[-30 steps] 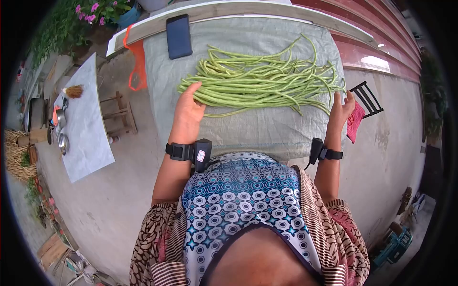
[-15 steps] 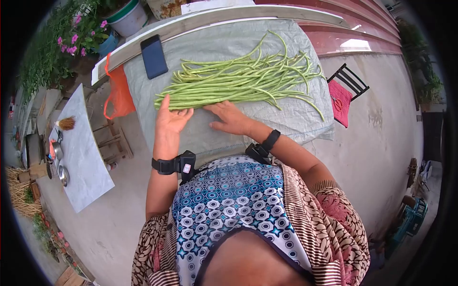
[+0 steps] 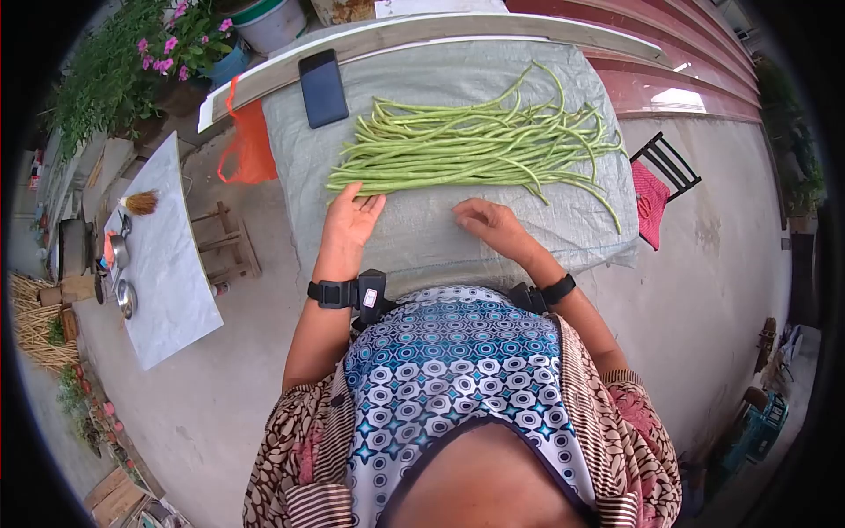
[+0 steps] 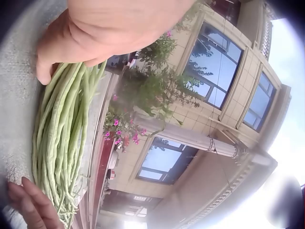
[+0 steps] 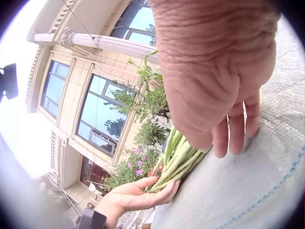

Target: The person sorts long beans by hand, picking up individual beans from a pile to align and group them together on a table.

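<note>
A wide bundle of long green beans (image 3: 466, 150) lies sideways across a grey-green woven sheet (image 3: 422, 242). At the bundle's left end, the left hand (image 3: 350, 222) touches the near edge with its fingertips, palm up and fingers relaxed. The right hand (image 3: 495, 226) is below the middle of the bundle, just over the sheet, fingers loosely bent and holding nothing. In the left wrist view the left hand (image 4: 105, 33) covers the ends of the beans (image 4: 62, 129). The right wrist view shows the right hand (image 5: 219, 71) apart from the beans (image 5: 178, 160).
A dark phone (image 3: 323, 88) lies at the sheet's back left, near a long board (image 3: 422, 33). An orange bag (image 3: 251, 145) hangs at the left edge. Further left stands a marble-like table (image 3: 172, 264); a black chair (image 3: 669, 163) with a pink cloth stands at the right.
The right hand has come from the bundle's right end to its near side by the left hand, then drawn back slightly right, off the beans. The left hand stays at the left end.
</note>
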